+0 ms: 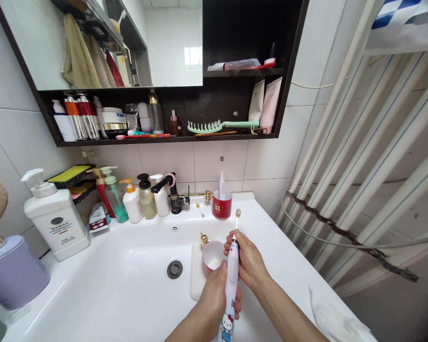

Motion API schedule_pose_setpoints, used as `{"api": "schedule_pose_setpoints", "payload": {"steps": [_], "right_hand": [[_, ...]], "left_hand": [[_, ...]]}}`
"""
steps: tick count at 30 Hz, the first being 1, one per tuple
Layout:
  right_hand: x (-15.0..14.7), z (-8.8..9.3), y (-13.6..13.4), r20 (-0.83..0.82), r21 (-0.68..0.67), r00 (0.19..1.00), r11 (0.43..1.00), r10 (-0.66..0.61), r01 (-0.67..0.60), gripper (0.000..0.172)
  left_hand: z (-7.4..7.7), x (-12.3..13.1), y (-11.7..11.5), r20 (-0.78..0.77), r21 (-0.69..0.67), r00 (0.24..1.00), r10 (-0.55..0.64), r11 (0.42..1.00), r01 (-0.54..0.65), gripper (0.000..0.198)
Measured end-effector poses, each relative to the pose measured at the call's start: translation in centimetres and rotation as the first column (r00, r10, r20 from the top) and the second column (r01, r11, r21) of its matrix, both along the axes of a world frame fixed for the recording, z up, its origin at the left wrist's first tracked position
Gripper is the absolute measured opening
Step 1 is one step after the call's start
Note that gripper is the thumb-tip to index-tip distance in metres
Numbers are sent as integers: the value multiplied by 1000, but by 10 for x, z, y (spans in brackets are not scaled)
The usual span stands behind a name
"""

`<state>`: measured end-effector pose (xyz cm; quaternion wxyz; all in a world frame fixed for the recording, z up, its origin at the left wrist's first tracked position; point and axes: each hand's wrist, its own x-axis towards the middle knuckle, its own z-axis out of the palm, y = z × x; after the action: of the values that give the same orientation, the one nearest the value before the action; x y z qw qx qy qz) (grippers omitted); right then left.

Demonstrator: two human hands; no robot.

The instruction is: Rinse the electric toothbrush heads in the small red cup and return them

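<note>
Over the white sink (pixel 128 285) I hold a white and pink electric toothbrush (pixel 231 280) upright, its small brush head (pixel 238 213) pointing up. My left hand (pixel 214 299) is wrapped round the lower handle. My right hand (pixel 248 261) grips the top of the handle, its fingertips pinching the neck below the head. Just left of the brush, a pink cup (pixel 212 256) with a gold handle stands on a white pad at the basin's right side.
A red cup (pixel 221 204) holding another toothbrush stands at the back of the counter beside a black tap (pixel 171 190). Pump bottles (pixel 128 199) line the back left; a large white dispenser (pixel 57 218) stands at left. A drying rack (pixel 360 166) fills the right.
</note>
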<state>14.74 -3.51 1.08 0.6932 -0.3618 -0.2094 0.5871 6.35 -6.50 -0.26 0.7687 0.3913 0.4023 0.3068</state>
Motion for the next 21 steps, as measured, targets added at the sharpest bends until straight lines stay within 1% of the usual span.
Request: {"api": "schedule_pose_setpoints", "payload": {"steps": [2, 6, 10, 12, 14, 15, 16, 18, 19, 21], "right_hand": [[-2, 0, 0, 7, -2, 1000, 1000, -3, 3, 11], [2, 0, 4, 6, -3, 1000, 1000, -18, 18, 12], [19, 0, 9, 1, -7, 991, 991, -137, 137, 14], [27, 0, 10, 64, 17, 989, 992, -130, 129, 16], [28, 1, 13, 221, 21, 974, 999, -47, 43, 17], [25, 1, 16, 335, 5, 942, 1000, 0, -2, 18], [21, 2, 22, 454, -21, 890, 999, 37, -31, 18], [11, 4, 38, 646, -66, 759, 997, 80, -50, 17], [5, 4, 48, 710, -81, 698, 996, 91, -46, 15], [-6, 5, 72, 780, -113, 616, 993, 105, -27, 11]], "left_hand": [[0, 0, 1, -5, 7, 1000, 5, 1000, -5, 43], [-2, 1, -1, -2, -37, 1000, -16, 999, 16, 43], [-3, 2, -6, -31, 25, 996, -89, 996, 90, 43], [0, 0, -4, -13, 35, 998, -66, 997, 67, 42], [5, -6, 2, 33, 4, 999, 29, 1000, -29, 42], [8, -9, 7, 54, -18, 995, 85, 996, -84, 43], [11, -12, 11, 71, -36, 988, 135, 990, -133, 43], [14, -16, 18, 95, -59, 974, 204, 978, -200, 43], [14, -18, 20, 103, -74, 968, 230, 972, -223, 42], [14, -18, 22, 116, -99, 957, 264, 962, -254, 41]]}}
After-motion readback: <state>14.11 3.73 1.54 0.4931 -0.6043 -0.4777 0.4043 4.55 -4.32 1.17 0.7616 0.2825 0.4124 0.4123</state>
